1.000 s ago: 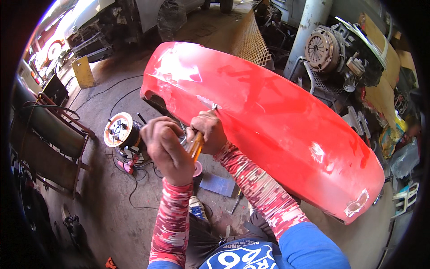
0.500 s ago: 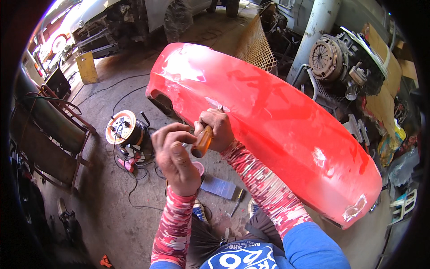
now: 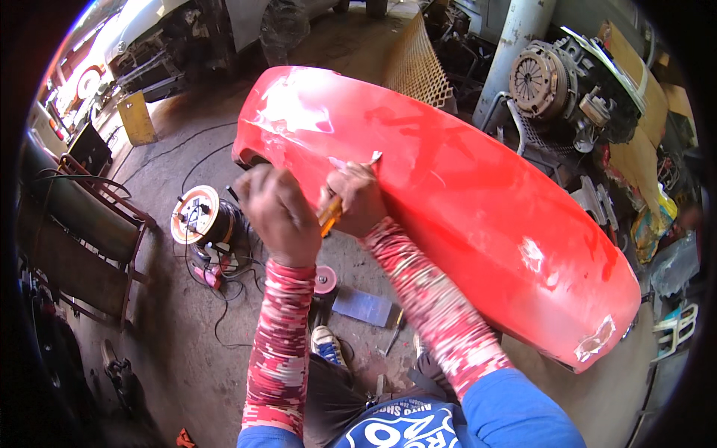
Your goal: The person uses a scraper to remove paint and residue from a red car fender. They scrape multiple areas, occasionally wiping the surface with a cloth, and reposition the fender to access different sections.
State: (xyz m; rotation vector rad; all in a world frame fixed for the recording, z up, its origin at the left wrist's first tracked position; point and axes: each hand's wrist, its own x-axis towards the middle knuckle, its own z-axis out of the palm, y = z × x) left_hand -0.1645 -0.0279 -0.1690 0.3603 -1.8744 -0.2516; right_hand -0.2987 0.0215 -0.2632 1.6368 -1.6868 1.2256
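A red car bumper (image 3: 478, 216) lies across in front of me, with scuffed, bare patches in its paint. My right hand (image 3: 355, 196) is wrapped round a hand tool with an orange handle (image 3: 331, 216), resting close against the bumper's upper left part. A small pale tip (image 3: 376, 157) shows just beyond the knuckles, at the bumper surface; I cannot make out whether it is the blade or lifted paint. Beside the handle's butt, my left hand (image 3: 278, 213) is raised with its fingers curled into a loose fist, slightly blurred. Nothing shows in it.
A cable reel (image 3: 200, 214) with loose black cords stands on the floor at left, near a metal-framed chair (image 3: 89, 246). By my feet lie a pink disc (image 3: 324, 279), a clear plastic box (image 3: 361, 308) and a screwdriver (image 3: 394, 332). Car parts with a clutch (image 3: 539, 84) crowd the right.
My left hand has risen and curled from half-open fingers into a loose fist. The tool and my right hand have shifted slightly up and left, and the handle is tilted differently.
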